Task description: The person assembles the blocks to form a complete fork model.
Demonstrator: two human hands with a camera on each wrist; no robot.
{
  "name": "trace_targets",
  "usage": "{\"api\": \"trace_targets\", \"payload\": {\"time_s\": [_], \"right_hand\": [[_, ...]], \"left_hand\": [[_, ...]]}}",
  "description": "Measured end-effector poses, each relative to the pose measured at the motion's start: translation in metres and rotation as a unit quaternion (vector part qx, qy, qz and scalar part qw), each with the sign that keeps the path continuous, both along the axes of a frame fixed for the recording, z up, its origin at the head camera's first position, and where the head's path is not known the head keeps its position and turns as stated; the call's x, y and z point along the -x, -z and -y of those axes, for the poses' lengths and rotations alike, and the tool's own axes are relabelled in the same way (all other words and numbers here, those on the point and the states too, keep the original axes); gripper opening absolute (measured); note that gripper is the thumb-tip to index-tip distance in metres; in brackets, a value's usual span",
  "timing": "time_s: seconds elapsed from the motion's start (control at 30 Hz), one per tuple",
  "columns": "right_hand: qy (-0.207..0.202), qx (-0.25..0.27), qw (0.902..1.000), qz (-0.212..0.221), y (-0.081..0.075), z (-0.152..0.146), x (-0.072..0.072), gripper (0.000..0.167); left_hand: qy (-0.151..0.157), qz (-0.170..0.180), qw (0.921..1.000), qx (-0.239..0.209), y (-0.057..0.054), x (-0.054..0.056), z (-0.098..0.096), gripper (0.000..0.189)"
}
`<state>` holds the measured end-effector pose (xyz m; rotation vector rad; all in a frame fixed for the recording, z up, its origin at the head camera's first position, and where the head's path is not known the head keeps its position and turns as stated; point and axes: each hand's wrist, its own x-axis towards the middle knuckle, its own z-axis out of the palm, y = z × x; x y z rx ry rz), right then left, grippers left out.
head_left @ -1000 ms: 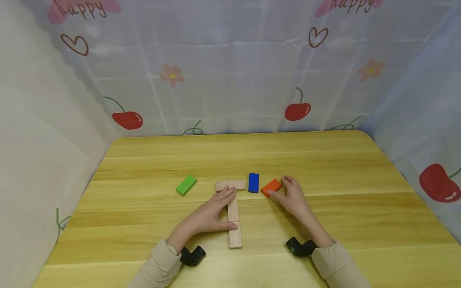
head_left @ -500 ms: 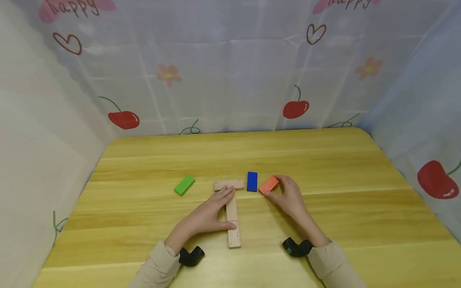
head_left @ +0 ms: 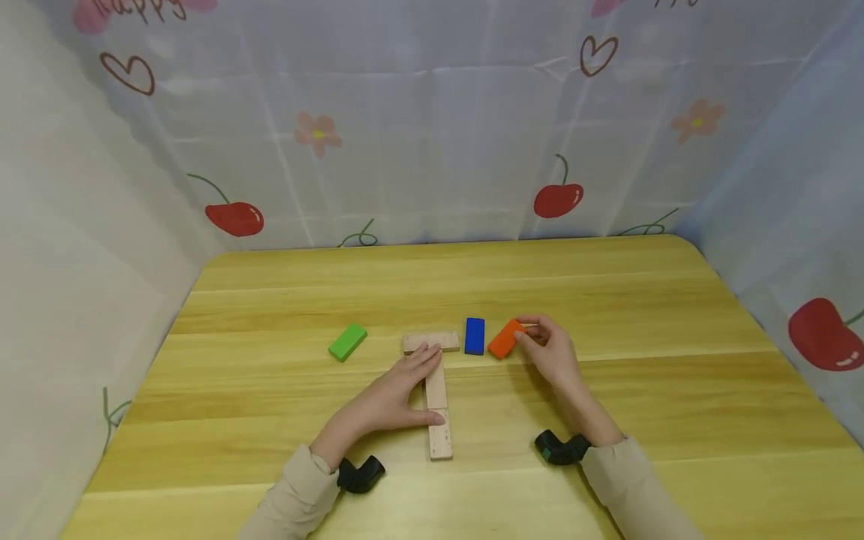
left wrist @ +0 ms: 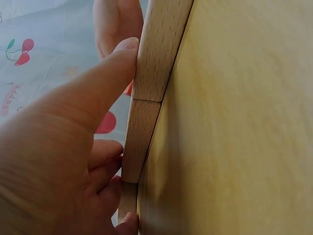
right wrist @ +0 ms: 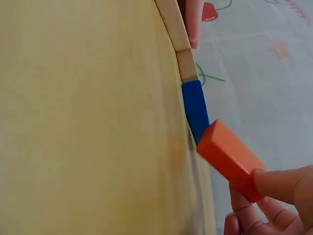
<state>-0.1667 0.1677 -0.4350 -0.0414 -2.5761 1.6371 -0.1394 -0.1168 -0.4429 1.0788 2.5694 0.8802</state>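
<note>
My right hand pinches an orange wooden block between thumb and fingers at its far right end. In the right wrist view the orange block tilts up in that grip. Just left of it lies a blue block. Plain wooden blocks lie end to end as a stem below a short crossbar, forming a T. My left hand rests over the stem with fingers extended, its thumb touching the near block and its fingertips near the crossbar. The left palm hides part of the stem's left side.
A green block lies to the left of the T. Black angled devices are strapped at both wrists. Behind the wooden table hangs a white printed curtain.
My right hand has closed on the orange block, turned it a little and shifted its grip to the far right end. The left hand stays on the plain blocks.
</note>
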Motion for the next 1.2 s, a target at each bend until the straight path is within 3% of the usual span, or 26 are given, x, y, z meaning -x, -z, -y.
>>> {"api": "trace_targets", "payload": {"time_s": [0.23,0.4,0.57,0.77,1.2], "right_hand": [[-0.004,0.112,0.9914,0.067,-0.020,0.008,0.027,0.035],[-0.034,0.148,0.9838,0.095,-0.022,0.024,0.051,0.037],[-0.068,0.112,0.9837,0.124,-0.013,0.038,0.069,0.036],[-0.100,0.055,0.9864,0.119,-0.007,0.048,0.081,0.032],[-0.138,-0.014,0.9857,0.095,-0.009,0.054,0.084,0.028]], "left_hand": [[0.002,-0.010,0.9999,0.009,0.003,0.002,0.001,0.095],[0.002,-0.013,0.9999,0.011,0.002,0.002,0.001,0.095],[0.004,-0.010,0.9998,0.015,0.002,0.002,0.001,0.095],[0.002,-0.018,0.9998,0.013,0.000,0.001,0.000,0.095],[-0.002,-0.015,0.9998,0.011,-0.002,0.000,-0.001,0.094]]}}
